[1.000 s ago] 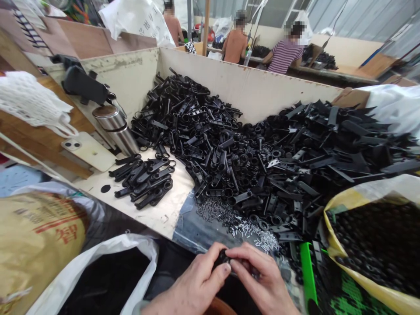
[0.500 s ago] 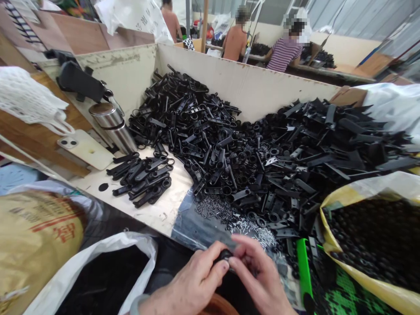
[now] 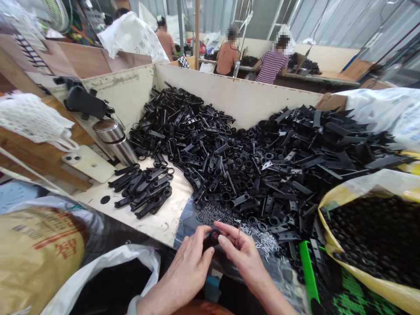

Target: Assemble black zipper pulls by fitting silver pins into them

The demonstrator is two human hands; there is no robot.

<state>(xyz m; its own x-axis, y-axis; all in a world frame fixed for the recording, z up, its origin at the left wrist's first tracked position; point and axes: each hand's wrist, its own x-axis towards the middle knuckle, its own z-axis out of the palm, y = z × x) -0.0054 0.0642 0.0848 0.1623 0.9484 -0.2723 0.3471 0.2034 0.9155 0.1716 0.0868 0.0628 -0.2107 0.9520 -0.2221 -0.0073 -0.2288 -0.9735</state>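
Near the bench's front edge, a small black rounded plastic part sits between my two hands, with a dark reddish spot on its face. My left hand is closed round its left side, thumb below and fingers above. My right hand pinches at its right side with thumb and forefinger; something thin shows by the other fingers, too small to name. Just beyond lie loose silver pins and a heap of small dark screw-like pieces. Black handle-like parts lie grouped at the left.
A large heap of black plastic parts fills the walled bench. A steel flask and a phone stand left. Open sacks flank me: a white one and a yellow one. A green tray edge is at right. People sit behind.
Both hands have moved slightly up and left with the black part, and its face now shows more. The camera view has tilted up a little.
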